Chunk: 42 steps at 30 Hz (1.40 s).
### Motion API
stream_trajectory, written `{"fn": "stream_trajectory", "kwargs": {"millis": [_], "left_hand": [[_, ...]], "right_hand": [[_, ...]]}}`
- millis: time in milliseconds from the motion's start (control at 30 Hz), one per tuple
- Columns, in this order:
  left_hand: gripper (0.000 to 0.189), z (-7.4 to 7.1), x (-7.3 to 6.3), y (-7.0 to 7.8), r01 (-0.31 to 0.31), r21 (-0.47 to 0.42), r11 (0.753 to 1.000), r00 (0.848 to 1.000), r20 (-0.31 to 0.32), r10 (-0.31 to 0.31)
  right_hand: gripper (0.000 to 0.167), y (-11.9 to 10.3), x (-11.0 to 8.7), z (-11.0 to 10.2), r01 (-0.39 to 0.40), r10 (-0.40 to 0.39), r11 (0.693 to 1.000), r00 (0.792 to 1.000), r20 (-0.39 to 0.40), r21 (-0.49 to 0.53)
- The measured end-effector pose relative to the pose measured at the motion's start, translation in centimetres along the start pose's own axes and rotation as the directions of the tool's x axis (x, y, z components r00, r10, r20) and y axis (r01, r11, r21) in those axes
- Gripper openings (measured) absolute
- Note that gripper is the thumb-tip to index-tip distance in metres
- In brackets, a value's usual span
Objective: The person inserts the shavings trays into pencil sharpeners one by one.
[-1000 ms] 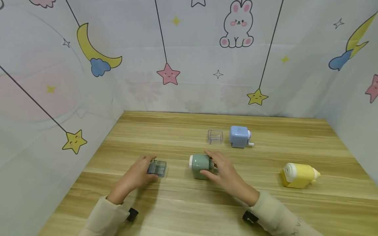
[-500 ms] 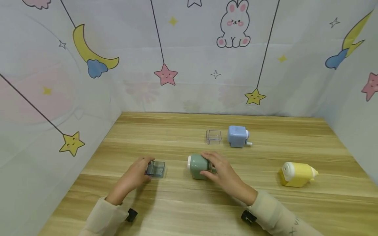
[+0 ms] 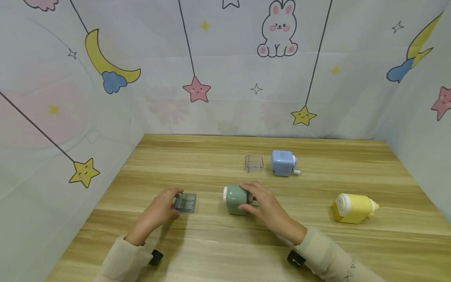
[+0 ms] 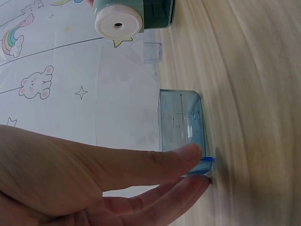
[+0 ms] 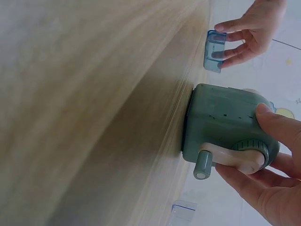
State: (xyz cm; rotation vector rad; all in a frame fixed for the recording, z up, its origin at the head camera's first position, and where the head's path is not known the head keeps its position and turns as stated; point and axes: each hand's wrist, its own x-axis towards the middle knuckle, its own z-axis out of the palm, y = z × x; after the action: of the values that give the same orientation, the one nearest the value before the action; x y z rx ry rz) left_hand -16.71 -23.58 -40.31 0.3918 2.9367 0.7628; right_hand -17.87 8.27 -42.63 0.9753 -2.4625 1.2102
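My left hand (image 3: 159, 210) holds a small clear blue shavings tray (image 3: 186, 203) by its left end, thumb on one side and fingers on the other. The tray sits on the table, open side up. To its right, a green crank pencil sharpener (image 3: 237, 199) stands upright, its white pencil-hole face turned toward the tray. My right hand (image 3: 263, 205) grips the sharpener's upper part from the right, thumb in front and fingers over the top. In the right wrist view, the sharpener's crank handle (image 5: 203, 165) shows below the fingers.
Behind stand a blue crank sharpener (image 3: 283, 162) and, beside it, a clear tray (image 3: 254, 161). A yellow sharpener (image 3: 356, 207) stands at the right. Printed fabric walls (image 3: 225, 113) border the wooden table (image 3: 225, 250) at the back and both sides.
My left thumb has drawn back along the tray toward its left end. The right fingers have shifted slightly further over the sharpener. The head view has turned a little.
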Motion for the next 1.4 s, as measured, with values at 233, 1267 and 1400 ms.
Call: {"fn": "stream_trajectory", "kwargs": {"millis": [233, 1267, 1400], "left_hand": [[0.065, -0.01, 0.12, 0.04, 0.010, -0.024, 1.000, 1.000, 0.005, -0.010], [0.067, 0.47, 0.91, 0.55, 0.033, -0.026, 0.999, 0.999, 0.028, -0.033], [0.066, 0.54, 1.00, 0.66, 0.033, -0.024, 0.999, 0.999, 0.027, -0.032]], "right_hand": [[0.061, 0.10, 0.01, -0.06, 0.002, -0.002, 1.000, 1.000, 0.001, 0.011], [0.061, 0.34, 0.04, -0.10, 0.002, -0.002, 1.000, 1.000, 0.015, 0.007], [0.061, 0.38, -0.01, -0.15, 0.003, -0.003, 1.000, 1.000, 0.014, 0.011]]}}
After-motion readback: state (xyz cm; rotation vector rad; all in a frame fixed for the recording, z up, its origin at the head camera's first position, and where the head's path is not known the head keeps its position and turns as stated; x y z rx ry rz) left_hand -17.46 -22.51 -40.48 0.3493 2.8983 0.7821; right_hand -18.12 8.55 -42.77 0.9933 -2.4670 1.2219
